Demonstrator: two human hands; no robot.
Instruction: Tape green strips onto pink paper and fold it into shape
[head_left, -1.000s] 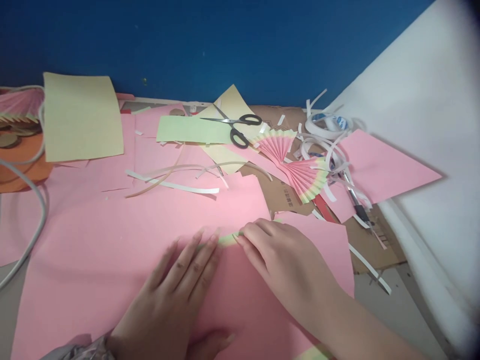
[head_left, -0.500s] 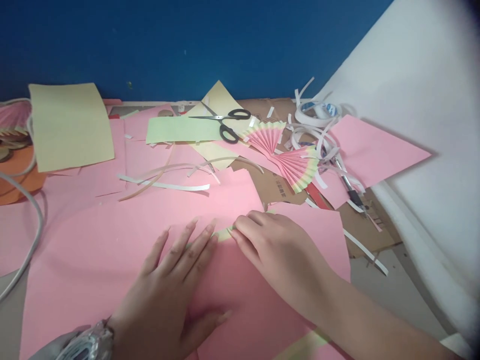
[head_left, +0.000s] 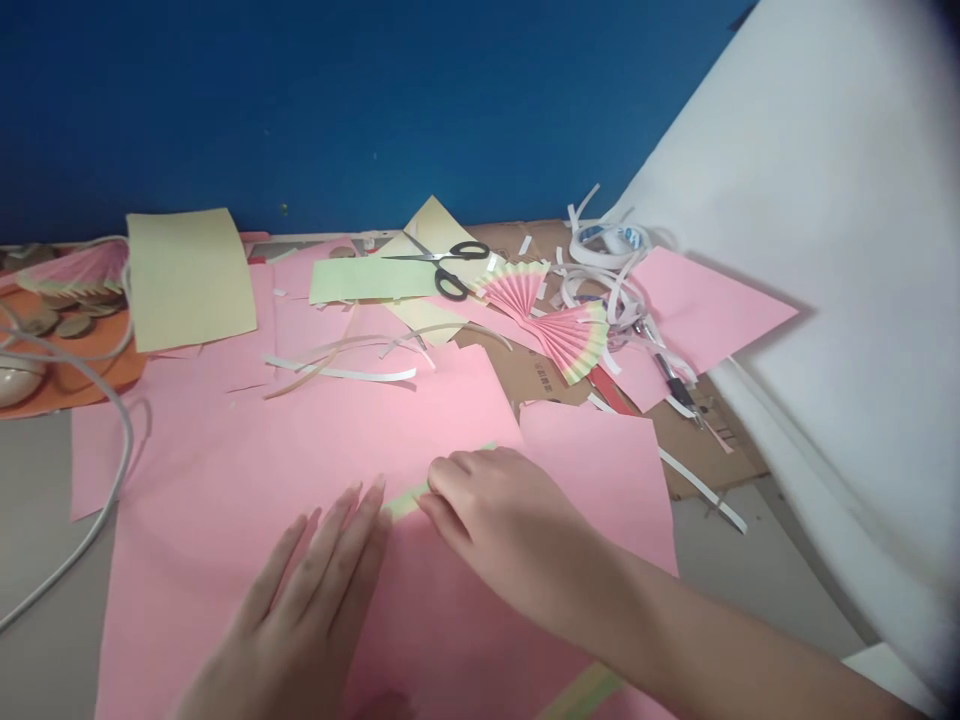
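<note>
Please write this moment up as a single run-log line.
left hand: spread on pink paper | right hand: curled at yellow-green band | scissors: blades apart, beyond hands | pleated paper: near scissors

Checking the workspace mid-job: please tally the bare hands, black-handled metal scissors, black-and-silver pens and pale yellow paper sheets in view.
Left hand and right hand: 2
Scissors: 1
Pen: 1
Yellow sheets, left and centre: 2
Total: 6

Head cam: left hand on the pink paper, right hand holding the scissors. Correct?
Not the scissors: the head view shows the right hand curled at the pale green edge, while the scissors lie farther back, partly over the light green paper. The left hand is on the pink paper, as you say.
</note>
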